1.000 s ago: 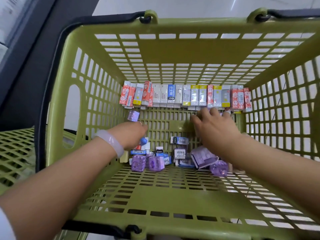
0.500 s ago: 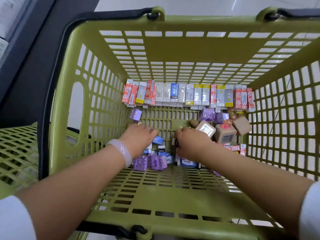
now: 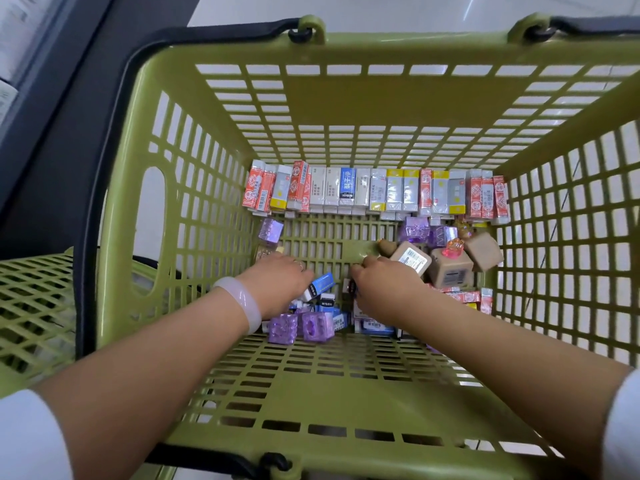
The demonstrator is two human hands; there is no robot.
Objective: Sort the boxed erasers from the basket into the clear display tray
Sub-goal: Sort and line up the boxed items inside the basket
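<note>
Both my hands reach down into the green basket (image 3: 214, 209). My left hand (image 3: 277, 282), with a pale bangle on the wrist, holds a blue-and-white boxed eraser (image 3: 320, 285) that sticks out from its fingers. My right hand (image 3: 384, 289) lies with its fingers curled down over the loose pile of small boxed erasers (image 3: 370, 325) on the basket floor; what it grips is hidden. A row of upright boxed erasers (image 3: 377, 192) in red, white, yellow and blue lines the far wall. The clear display tray is out of view.
Two purple clear cubes (image 3: 299, 327) sit just below my left hand, and another purple cube (image 3: 270, 230) leans at the left wall. Brown cardboard boxes (image 3: 450, 268) and more purple items (image 3: 426, 232) are piled at the right. A second green basket (image 3: 31, 306) stands to the left.
My right hand has pulled back from the far row to the middle pile, uncovering the brown boxes. My left hand has stayed by the pile with the blue box.
</note>
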